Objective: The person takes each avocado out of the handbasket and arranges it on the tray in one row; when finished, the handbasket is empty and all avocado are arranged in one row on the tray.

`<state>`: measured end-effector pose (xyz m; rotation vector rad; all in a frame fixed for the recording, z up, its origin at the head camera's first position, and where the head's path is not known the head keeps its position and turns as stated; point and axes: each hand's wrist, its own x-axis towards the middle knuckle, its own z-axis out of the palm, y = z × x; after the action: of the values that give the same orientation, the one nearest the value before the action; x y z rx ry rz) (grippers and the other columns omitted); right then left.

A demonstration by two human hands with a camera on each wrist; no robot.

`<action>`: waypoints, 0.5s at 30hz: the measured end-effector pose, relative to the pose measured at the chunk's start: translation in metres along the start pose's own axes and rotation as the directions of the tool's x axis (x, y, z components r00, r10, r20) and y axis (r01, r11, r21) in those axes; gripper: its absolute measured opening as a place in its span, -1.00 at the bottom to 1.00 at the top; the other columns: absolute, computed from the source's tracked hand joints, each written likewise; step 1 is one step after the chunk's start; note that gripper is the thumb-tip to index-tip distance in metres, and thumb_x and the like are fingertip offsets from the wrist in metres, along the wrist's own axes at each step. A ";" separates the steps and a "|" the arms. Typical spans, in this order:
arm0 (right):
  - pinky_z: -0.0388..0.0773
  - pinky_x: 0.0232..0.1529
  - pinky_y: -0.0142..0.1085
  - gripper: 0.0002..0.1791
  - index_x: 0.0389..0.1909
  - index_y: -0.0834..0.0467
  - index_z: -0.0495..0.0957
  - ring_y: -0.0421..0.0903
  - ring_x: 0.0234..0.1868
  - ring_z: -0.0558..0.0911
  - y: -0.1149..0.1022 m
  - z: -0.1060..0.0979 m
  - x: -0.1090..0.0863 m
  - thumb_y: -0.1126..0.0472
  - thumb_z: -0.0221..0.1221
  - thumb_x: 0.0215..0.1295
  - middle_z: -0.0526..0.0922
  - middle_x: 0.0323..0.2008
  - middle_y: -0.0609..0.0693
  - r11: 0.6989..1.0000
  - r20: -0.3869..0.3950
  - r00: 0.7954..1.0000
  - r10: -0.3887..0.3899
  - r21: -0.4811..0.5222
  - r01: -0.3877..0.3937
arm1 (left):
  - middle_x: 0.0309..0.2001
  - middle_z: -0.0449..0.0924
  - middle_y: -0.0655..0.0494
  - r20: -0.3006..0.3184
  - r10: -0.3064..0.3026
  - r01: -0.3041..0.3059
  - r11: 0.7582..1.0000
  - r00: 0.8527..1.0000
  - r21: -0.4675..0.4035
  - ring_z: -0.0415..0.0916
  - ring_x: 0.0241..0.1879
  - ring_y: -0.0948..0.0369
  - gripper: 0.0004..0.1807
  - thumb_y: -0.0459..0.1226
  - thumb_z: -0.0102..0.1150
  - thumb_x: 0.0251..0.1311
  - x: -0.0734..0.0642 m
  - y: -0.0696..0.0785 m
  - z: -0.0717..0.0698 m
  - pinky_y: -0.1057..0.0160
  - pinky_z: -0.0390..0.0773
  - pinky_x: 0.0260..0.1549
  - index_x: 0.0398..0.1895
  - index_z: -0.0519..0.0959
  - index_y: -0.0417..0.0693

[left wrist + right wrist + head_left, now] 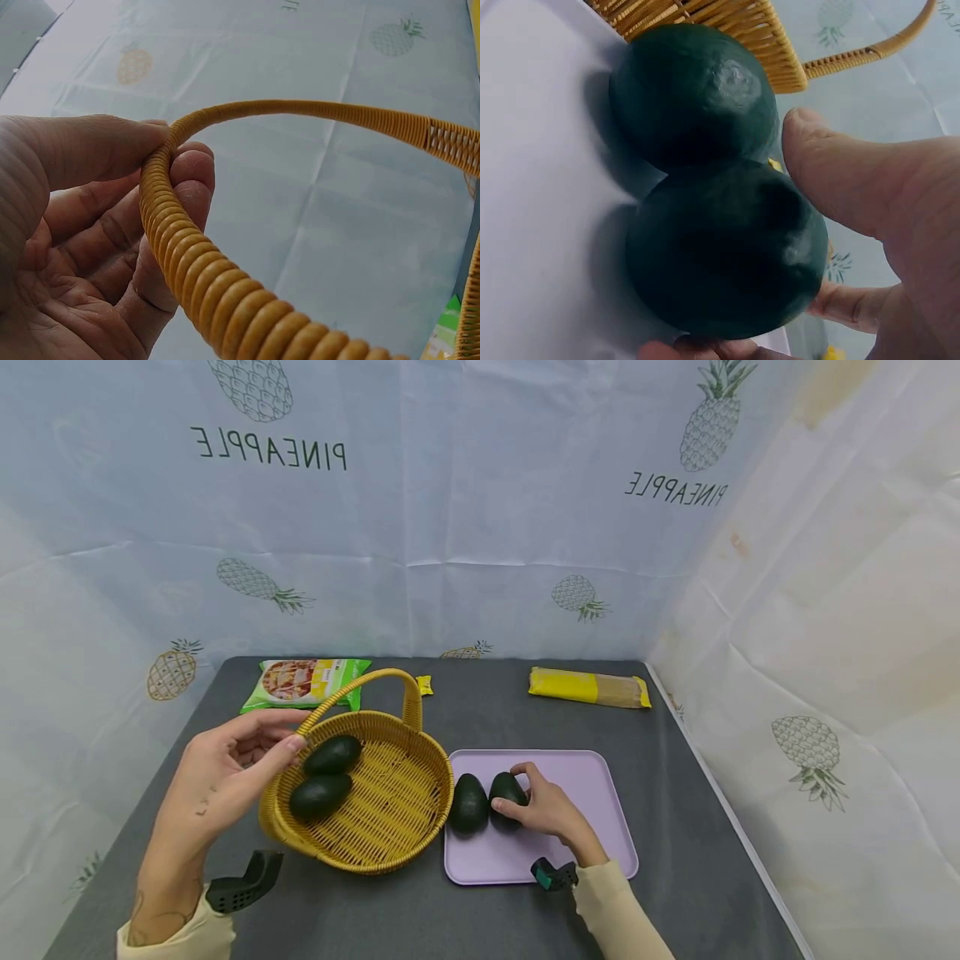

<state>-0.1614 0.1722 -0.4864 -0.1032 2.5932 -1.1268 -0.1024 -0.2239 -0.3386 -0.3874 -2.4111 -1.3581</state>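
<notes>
My left hand (pixel 225 768) pinches the handle (pixel 202 285) of a yellow woven basket (pixel 397 777) between thumb and fingers. Two dark green avocados (pixel 321 797) lie inside it, on the left. To the basket's right is a light purple tray (pixel 566 768) bearing two more avocados side by side. Around the right-hand avocado (pixel 727 255), my right hand (pixel 551 814) has curled its thumb and fingers; the avocado still rests on or close to the tray. The other avocado (pixel 694 97) touches it, nearer the basket.
Along the back of the dark grey table (pixel 697 860) lie a green food packet (pixel 307 683), a small yellow packet (pixel 425 685) partly behind the basket handle, and a long yellow and tan packet (pixel 588 687). Pineapple-print sheets (pixel 487 510) hang behind and at the sides.
</notes>
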 end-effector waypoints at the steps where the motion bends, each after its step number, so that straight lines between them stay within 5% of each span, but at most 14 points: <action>1: 0.39 -0.42 -0.24 -0.25 0.30 0.04 0.35 -0.07 -0.44 0.50 0.000 -0.001 0.000 -0.20 0.39 0.19 0.54 -0.38 0.06 1.000 0.001 1.000 0.002 -0.005 -0.002 | -0.28 0.69 0.37 0.001 0.000 0.000 1.000 1.000 -0.001 0.62 -0.41 0.35 -0.66 -0.44 0.28 0.30 0.000 0.000 0.000 0.46 0.56 -0.44 0.11 0.66 -0.06; 15: 0.41 -0.41 -0.23 -0.24 0.30 0.05 0.37 -0.08 -0.49 0.53 0.001 -0.006 0.001 -0.22 0.38 0.21 0.56 -0.33 0.04 1.000 0.001 1.000 0.021 -0.012 -0.021 | -0.28 0.69 0.36 0.003 0.003 -0.003 1.000 1.000 0.001 0.61 -0.42 0.35 -0.66 -0.43 0.29 0.30 -0.001 0.000 0.000 0.45 0.54 -0.46 0.11 0.65 -0.05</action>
<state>-0.1636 0.1767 -0.4836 -0.0785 2.5947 -1.1033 -0.1021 -0.2240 -0.3390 -0.3921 -2.4123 -1.3560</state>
